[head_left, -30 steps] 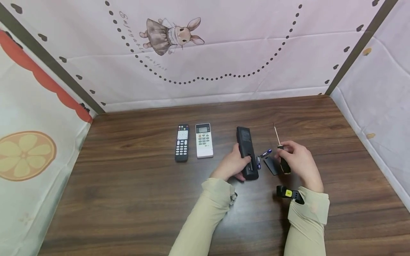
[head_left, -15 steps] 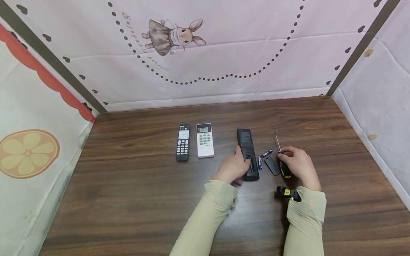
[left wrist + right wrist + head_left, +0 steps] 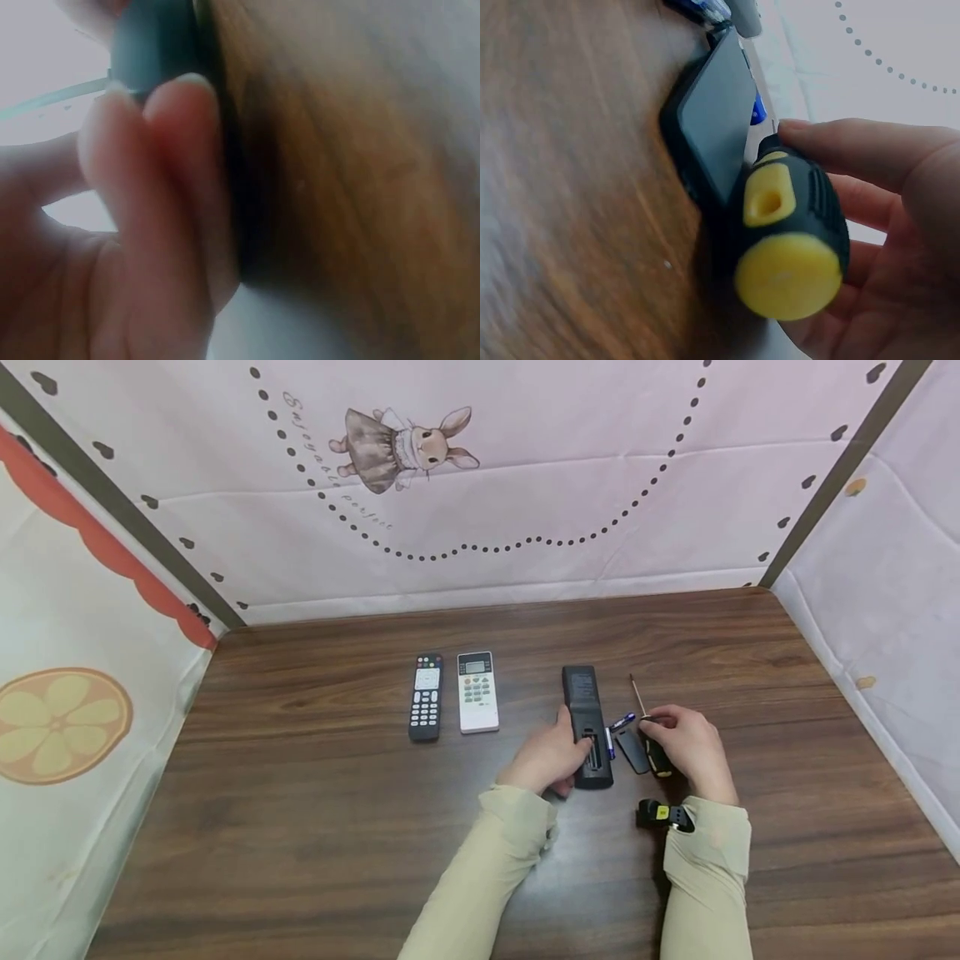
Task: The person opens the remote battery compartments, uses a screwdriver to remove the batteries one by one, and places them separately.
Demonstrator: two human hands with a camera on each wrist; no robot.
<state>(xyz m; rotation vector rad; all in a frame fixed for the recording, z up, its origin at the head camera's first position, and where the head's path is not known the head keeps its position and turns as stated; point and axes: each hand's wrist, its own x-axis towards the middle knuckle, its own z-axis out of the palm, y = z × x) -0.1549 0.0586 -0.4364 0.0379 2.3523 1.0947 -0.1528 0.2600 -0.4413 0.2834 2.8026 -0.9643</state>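
A black remote control (image 3: 582, 687) lies back side up, its battery compartment (image 3: 595, 758) uncovered. My left hand (image 3: 546, 753) grips it from the left, thumb over the compartment; in the left wrist view the fingers (image 3: 161, 187) curl at the edge of the dark body. My right hand (image 3: 690, 745) pinches a screwdriver (image 3: 799, 202) with a yellow and black handle near its neck, the shaft pointing away. The handle is low over the table, right beside the black battery cover (image 3: 632, 750). Two blue and white batteries (image 3: 622, 722) lie between the remote and the cover.
Further left, a black remote with white buttons (image 3: 425, 697) and a white air-conditioner remote (image 3: 478, 693) lie face up side by side. Printed white cloth (image 3: 547, 485) walls in the wooden table (image 3: 322, 827) at the back and both sides.
The screwdriver has come down and left, its tip nearer to me. The gripped remote has shifted slightly right and toward me, with the left hand still on it.
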